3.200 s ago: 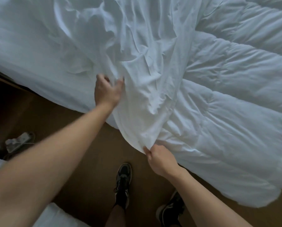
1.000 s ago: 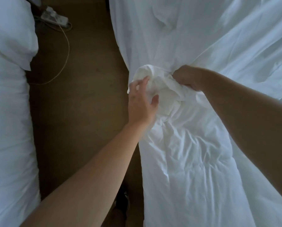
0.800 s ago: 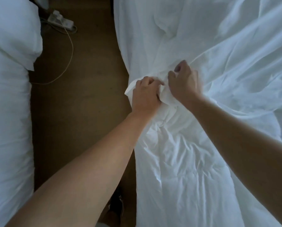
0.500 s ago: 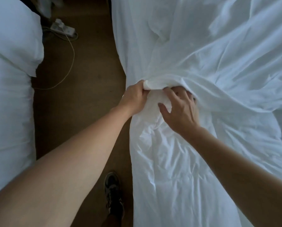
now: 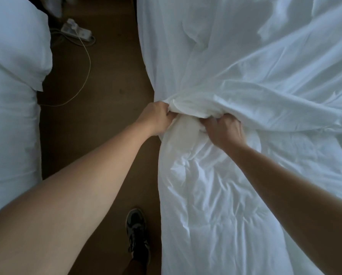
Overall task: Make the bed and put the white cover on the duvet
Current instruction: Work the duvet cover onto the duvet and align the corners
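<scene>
Left hand [image 5: 158, 116] was closed in a fist on the bunched edge of the thin white fabric duvet cover [image 5: 255, 92], right at the side of the bed where the cloth hung toward the floor. Right hand [image 5: 223, 132] was just beside it, fingers curled under the same gathered fold and gripping it. A rounded lump of white cloth sat between the two hands.

The cover's fold ran from the hands off to the right, with the rest of the cover spread in long creases over the far part of the bed. The puffy, crumpled white quilted duvet [image 5: 215, 195] lay on the near part of the bed, below the hands; its upper end went in under the fold.

Further out, a brown wooden floor [image 5: 110, 86] ran between this bed and a second white bed on the left carrying a plump white pillow [image 5: 17, 42]. A white power strip [image 5: 76, 32] lay on the floor at the top, its pale cable [image 5: 87, 66] looping toward the second bed. One dark laced shoe [image 5: 137, 235] stood close to the duvet's hanging edge.
</scene>
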A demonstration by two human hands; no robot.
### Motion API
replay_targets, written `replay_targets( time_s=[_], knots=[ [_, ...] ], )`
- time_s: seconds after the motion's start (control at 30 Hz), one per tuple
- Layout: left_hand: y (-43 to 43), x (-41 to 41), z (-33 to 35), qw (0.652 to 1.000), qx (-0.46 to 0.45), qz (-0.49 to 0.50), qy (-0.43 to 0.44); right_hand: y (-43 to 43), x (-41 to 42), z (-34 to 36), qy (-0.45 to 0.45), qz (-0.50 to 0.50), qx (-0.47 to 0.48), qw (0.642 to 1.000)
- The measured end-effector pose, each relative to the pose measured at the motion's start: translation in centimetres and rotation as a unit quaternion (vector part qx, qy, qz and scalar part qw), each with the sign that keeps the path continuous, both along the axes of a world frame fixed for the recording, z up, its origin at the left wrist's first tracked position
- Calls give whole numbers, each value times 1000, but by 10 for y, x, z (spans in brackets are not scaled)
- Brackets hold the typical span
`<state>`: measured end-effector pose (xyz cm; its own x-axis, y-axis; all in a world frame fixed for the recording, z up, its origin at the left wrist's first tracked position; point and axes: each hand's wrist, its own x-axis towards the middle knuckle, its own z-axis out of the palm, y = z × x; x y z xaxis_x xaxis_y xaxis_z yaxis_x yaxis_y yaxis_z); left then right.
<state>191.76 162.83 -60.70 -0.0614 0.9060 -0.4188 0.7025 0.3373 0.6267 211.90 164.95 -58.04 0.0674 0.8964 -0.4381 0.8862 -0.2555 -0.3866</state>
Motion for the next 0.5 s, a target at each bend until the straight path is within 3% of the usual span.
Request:
replay_targets(
  time_s=[0.13, 0.33, 0.5],
  knots=[
    [5, -5, 6, 997, -54, -51, 22, 33, -34, 15, 157, -93, -86, 979],
    [-35, -16, -8, 994, -92, -34, -57, 59, -39, 41, 232, -159, -84, 956],
    [-78, 9, -9, 995, -42, -11, -89, 61, -48, 38, 254, -178, -76, 948]
  ],
)
